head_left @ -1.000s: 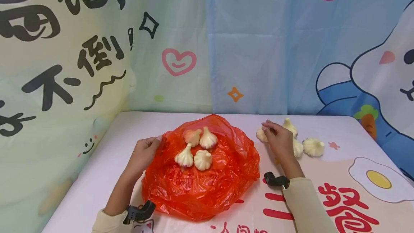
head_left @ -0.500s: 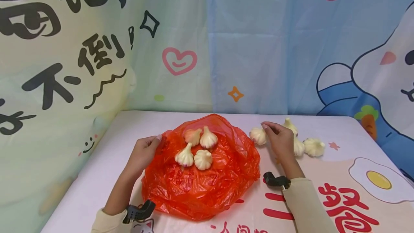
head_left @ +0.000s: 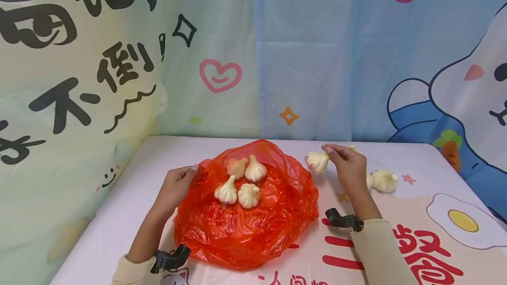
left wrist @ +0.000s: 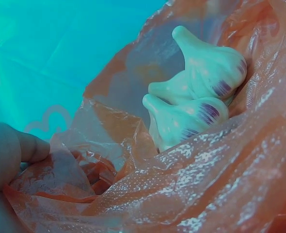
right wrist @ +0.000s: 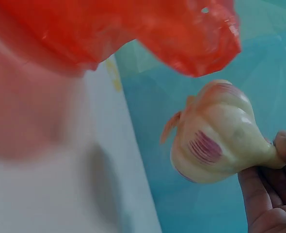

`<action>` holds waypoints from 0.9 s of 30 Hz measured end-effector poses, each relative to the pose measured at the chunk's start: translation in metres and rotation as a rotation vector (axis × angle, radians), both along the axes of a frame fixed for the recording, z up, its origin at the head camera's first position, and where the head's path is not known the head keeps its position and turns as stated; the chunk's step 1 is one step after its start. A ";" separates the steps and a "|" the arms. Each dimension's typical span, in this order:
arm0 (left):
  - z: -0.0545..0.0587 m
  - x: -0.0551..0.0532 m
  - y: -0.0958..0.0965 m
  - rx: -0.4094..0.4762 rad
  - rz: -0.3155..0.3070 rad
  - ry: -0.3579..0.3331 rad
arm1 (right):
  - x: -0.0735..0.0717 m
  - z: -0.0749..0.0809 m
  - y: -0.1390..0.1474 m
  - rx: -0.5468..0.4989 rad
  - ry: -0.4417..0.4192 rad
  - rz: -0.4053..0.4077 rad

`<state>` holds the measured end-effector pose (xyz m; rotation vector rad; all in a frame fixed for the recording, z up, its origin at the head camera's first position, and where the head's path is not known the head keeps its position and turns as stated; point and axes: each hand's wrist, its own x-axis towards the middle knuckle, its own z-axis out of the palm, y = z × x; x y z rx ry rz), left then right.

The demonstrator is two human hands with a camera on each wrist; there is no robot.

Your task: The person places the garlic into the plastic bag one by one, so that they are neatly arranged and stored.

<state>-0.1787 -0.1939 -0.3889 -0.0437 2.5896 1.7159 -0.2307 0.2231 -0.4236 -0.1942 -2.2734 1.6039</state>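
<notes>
A red plastic bag (head_left: 253,236) lies spread open on the table, with several garlic bulbs (head_left: 249,195) grouped in its upper part. My left hand (head_left: 179,188) pinches the bag's left rim between thumb and fingers; the left wrist view shows the thin film (left wrist: 60,170) bunched there. Right of the bag, my right hand (head_left: 349,168) holds a garlic bulb (head_left: 317,162) by its stem. In the right wrist view this garlic bulb (right wrist: 215,136) has purple streaks and hangs from the fingertips, apart from the bag's edge (right wrist: 196,43).
More garlic bulbs (head_left: 384,180) sit on the table right of my right hand, some partly hidden behind it. The table (head_left: 178,148) has a printed cover with a fried egg picture (head_left: 467,219). A patterned curtain (head_left: 305,56) hangs along the back.
My right hand has picked up the garlic bulb by its stem, first shifting it left, then lifting it slightly. The left hand and the bag stay in place.
</notes>
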 end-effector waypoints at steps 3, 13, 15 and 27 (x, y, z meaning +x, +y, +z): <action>0.001 0.000 0.000 0.000 0.001 0.000 | 0.004 0.006 0.001 -0.022 0.015 0.029; 0.004 0.001 0.001 -0.003 -0.003 0.006 | 0.013 0.027 -0.004 -0.162 0.113 0.116; 0.003 0.000 0.001 -0.002 -0.003 0.005 | 0.016 0.032 -0.006 -0.196 0.130 0.136; 0.000 0.001 0.001 0.007 -0.001 0.010 | 0.026 0.050 -0.014 -0.382 0.239 0.277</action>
